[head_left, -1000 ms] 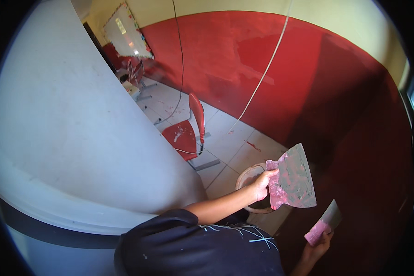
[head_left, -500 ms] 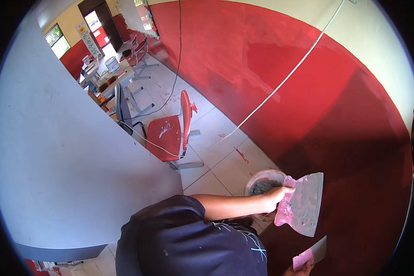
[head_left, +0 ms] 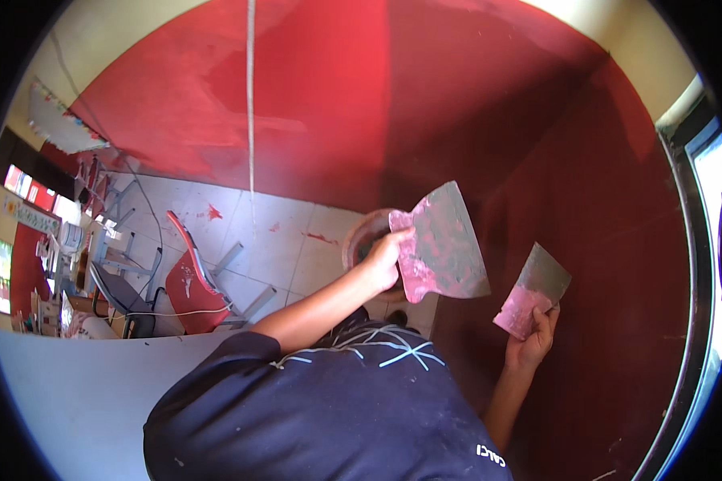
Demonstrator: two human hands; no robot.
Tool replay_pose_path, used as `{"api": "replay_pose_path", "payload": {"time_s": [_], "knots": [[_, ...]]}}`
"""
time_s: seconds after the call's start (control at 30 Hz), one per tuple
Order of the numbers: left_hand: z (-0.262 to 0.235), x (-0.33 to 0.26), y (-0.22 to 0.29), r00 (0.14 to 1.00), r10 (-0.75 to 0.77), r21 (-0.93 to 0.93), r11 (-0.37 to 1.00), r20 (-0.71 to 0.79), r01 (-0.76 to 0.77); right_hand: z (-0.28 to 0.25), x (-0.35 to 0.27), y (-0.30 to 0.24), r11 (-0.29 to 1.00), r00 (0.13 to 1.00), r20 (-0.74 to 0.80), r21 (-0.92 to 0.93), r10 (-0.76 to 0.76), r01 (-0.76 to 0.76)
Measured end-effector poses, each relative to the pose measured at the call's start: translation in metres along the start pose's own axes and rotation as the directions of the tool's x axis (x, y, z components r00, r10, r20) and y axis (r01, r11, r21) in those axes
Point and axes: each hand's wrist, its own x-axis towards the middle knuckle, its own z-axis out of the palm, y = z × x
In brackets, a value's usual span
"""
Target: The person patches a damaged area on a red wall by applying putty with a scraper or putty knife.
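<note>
Left hand [head_left: 387, 260]: gripping the pink-smeared handle of the wide scraper [head_left: 445, 240], fingers wrapping it fully; the forearm is reaching up from the dark shirt [head_left: 321, 409].
Wide scraper: its grey blade, blotched with pink, is pointing up and to the right, hanging in front of the dark red wall [head_left: 602, 224] and just right of the bucket [head_left: 363, 236].
Right hand [head_left: 533, 341]: closing around the lower end of the small scraper [head_left: 533, 290], thumb and fingers pinching its pink handle.
Small scraper: its blade is tilting up to the right, lying close against the wall; whether it is touching the wall cannot be told. It is sitting right of and below the wide scraper, the two apart.
Bucket: standing on the tiled floor [head_left: 273, 240] at the wall's foot, partly hidden behind the left hand.
Floor: showing red paint spots.
Chair [head_left: 192, 284]: red, standing on the tiles well left of the bucket.
Cord [head_left: 250, 96]: hanging straight down the brighter red wall.
Window [head_left: 718, 240]: letting in bright light at the right edge.
</note>
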Motion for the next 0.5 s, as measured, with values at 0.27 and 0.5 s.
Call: {"api": "replay_pose_path", "payload": {"time_s": [0.27, 0.5], "knots": [[-0.021, 0.12, 0.044, 0.986, -0.106, 0.029, 0.993, -0.125, 0.111, 0.03, 0.017, 0.039, 0.994, 0.984, -0.175, -0.11, -0.029, 0.009], [-0.05, 0.171, 0.085, 0.958, -0.261, 0.012, 0.964, -0.119, 0.264, 0.107, 0.001, 0.061, 0.983, 0.88, -0.465, -0.184, -0.092, 0.006]]}}
